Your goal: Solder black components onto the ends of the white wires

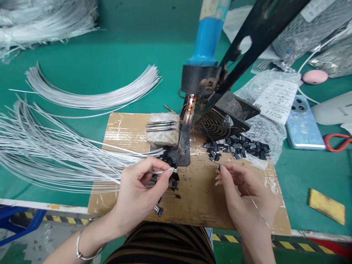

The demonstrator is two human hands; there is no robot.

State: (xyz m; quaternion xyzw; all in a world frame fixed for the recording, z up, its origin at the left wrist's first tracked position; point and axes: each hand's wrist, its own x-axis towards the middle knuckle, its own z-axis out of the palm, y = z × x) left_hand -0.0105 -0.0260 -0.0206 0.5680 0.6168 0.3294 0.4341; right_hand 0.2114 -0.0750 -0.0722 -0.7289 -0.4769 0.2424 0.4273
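My left hand (143, 190) pinches the ends of thin white wires (55, 154) that fan out to the left, their tips held just below the copper tip of a soldering iron (188, 121). Small black parts (172, 179) hang from wire ends under my left fingers. My right hand (242, 190) pinches one tiny black component (219, 168) between its fingertips, and a thin wire trails back over that hand. A pile of the same black components (239, 146) lies just beyond my right hand on a cardboard sheet (200, 198).
The blue-handled iron stands in a black stand (247, 40) over a small fan grille (216, 126). A grey block (163, 134) holds several pins. More curved wires (93, 95) lie further back. A phone (304, 123), plastic bags with a label (276, 101) and a yellow pad (326, 206) are to the right.
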